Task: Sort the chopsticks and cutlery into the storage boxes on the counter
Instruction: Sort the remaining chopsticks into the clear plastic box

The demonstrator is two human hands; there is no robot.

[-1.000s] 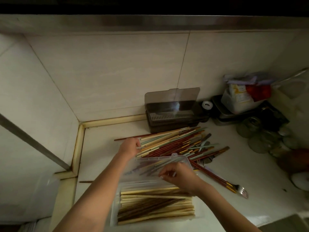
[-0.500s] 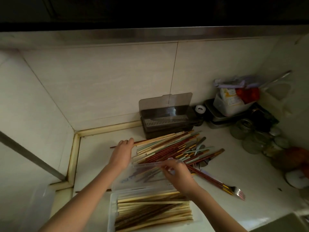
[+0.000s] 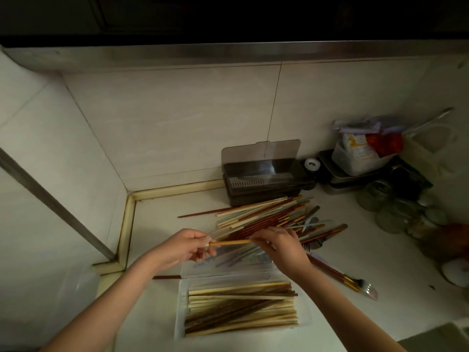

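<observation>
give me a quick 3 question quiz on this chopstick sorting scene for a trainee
1. True or false: the clear box nearest the person already holds chopsticks.
2. Multiple choice: the light chopstick is held by A) the left hand alone, B) the right hand alone, C) both hands.
3. Fill in: the dark box against the wall has its lid ____.

Key: 1 true; 2 C; 3 open.
</observation>
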